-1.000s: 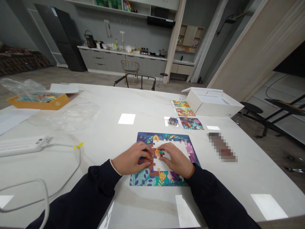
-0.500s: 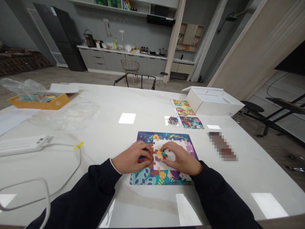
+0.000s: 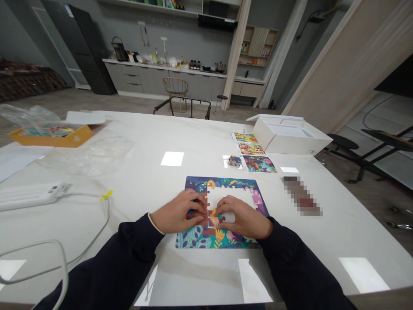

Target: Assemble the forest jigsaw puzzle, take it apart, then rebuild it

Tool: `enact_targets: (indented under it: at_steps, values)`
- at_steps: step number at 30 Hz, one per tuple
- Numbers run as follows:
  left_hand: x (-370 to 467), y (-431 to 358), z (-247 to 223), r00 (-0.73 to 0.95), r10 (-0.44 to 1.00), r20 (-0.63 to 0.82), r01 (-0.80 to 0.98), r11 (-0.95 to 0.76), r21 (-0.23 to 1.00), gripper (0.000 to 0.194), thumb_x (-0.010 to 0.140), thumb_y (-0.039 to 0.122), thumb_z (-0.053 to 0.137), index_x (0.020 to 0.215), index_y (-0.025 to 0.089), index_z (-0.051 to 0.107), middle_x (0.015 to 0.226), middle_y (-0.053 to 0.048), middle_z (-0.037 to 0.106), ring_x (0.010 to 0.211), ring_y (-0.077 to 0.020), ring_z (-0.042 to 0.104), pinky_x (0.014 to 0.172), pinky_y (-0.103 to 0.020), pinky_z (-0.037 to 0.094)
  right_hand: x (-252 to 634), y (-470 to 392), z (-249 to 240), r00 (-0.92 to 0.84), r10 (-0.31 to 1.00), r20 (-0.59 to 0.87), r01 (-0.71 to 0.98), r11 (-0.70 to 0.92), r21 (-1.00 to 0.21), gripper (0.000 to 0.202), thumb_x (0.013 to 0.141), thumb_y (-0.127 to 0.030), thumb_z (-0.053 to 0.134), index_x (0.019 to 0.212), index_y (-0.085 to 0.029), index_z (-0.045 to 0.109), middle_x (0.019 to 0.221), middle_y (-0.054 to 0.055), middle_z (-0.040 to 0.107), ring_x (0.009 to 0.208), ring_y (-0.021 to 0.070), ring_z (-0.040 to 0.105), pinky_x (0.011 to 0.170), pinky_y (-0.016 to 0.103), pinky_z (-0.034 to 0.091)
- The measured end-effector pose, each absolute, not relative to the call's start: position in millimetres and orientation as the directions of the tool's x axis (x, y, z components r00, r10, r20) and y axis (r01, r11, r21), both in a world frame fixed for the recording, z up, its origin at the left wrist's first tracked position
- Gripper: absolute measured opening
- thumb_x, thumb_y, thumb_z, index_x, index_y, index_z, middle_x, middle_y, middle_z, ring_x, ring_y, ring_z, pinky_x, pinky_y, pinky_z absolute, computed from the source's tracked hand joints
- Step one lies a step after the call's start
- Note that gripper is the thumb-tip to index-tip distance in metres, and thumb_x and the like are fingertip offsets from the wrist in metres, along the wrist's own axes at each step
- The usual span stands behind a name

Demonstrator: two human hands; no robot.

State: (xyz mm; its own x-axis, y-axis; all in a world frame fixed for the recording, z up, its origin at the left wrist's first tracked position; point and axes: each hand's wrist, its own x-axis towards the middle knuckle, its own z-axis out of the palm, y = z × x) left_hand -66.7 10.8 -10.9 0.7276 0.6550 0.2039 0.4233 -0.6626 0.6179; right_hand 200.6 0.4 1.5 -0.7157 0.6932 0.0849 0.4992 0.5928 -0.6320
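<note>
A colourful jigsaw puzzle (image 3: 193, 239) lies flat in front of me, its border joined around a white middle. My left hand (image 3: 179, 212) rests on the puzzle's left side, thumb apart from the fingers, with nothing in its grasp. Between the thumb and fingers of my right hand (image 3: 243, 217) is an orange and brown puzzle piece (image 3: 214, 218), at the lower left of the white middle. Part of that piece is covered by my fingers, and I cannot tell whether it is locked to its neighbours.
Beyond the puzzle lie a pile of loose pieces (image 3: 235, 161) and picture cards (image 3: 260, 164). A white box (image 3: 290, 142) stands at the right. To the left are an orange box (image 3: 54, 140), clear plastic bags (image 3: 100, 155), a power strip (image 3: 35, 194) and its cable (image 3: 108, 215).
My right hand has moved the puzzle piece slightly down, toward the lower left corner of the white middle. My left hand has stayed in place.
</note>
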Motion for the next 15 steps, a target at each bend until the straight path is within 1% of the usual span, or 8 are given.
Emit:
enact_targets:
  at_steps: [9,15]
  values:
    - [-65.5,10.2,-11.4,0.738,0.633,0.236,0.408,-0.696,0.591,0.017,0.089,0.021,0.072,0.104,0.027,0.079,0.120,-0.006,0.069,0.117,-0.0258,0.060,0.106,-0.042,0.047,200.0,1.5,-1.5,-0.731,0.678,0.085,0.507,0.621,-0.598,0.019,0.084,-0.030,0.085,0.102,-0.025,0.079,0.106,0.006,0.072,0.103,0.0244,0.065,0.094,0.040,0.053]
    - [-65.1,7.2,-8.9,0.782,0.562,0.269,0.327,-0.738,0.591,0.019,0.090,0.019,0.071,0.104,0.029,0.080,0.120,-0.007,0.067,0.119,-0.0260,0.057,0.109,-0.042,0.045,201.7,0.7,-4.1,-0.736,0.673,0.080,0.506,0.624,-0.595,0.024,0.082,-0.029,0.087,0.104,-0.026,0.080,0.107,0.006,0.072,0.104,0.0247,0.065,0.094,0.039,0.053]
